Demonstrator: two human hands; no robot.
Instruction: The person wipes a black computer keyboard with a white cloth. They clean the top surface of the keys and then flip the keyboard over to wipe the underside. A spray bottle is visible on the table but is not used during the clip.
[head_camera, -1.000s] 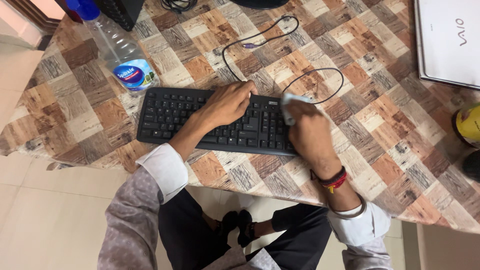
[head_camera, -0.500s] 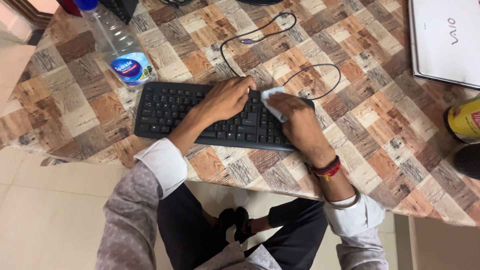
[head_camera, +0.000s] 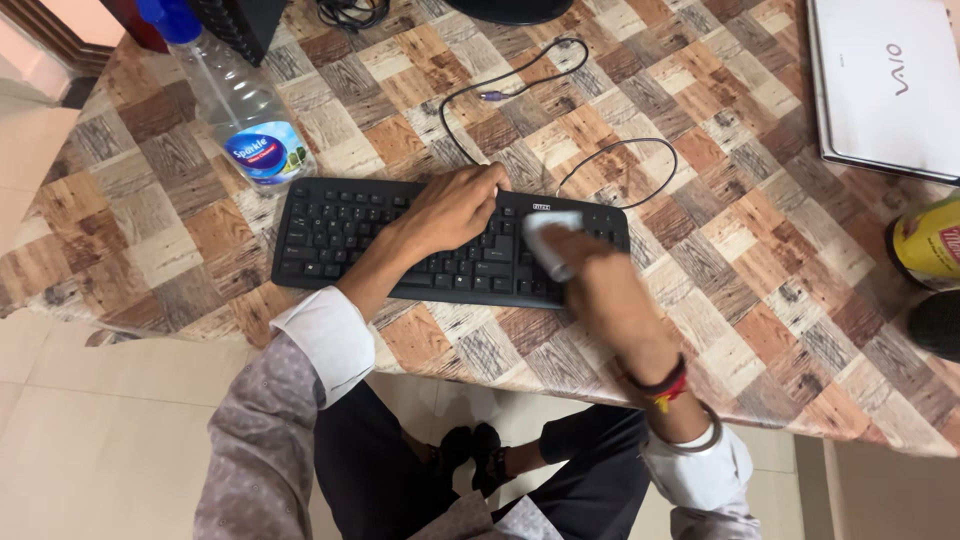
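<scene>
Wiping looks to be the step in hand: a flat black plastic computer keyboard (head_camera: 400, 245) lies near the front edge of the table, and the right hand (head_camera: 590, 285) presses a small pale folded cloth (head_camera: 548, 240) onto its right-hand key block, fingers curled around the cloth and holding it. The hand is blurred, so the exact grip is hard to read. The left hand (head_camera: 450, 210) rests palm down across the middle keys, fingers loosely spread and holding nothing, apparently steadying the board.

By my judgement the cleaning is partway along; the next move calls for firm pressure from the bracing hand while the cloth travels over the remaining keys, taking care not to drag the thin black cable (head_camera: 560, 110) looped just behind the keyboard.

Further out, a clear plastic water bottle with a blue cap and label (head_camera: 235, 100) lies on the wood-patterned tablecloth (head_camera: 800, 300) beyond the keyboard's left end. A closed white laptop (head_camera: 885, 85) sits well apart at the far right, and a yellow-labelled can (head_camera: 925, 240) lies at the right edge.
</scene>
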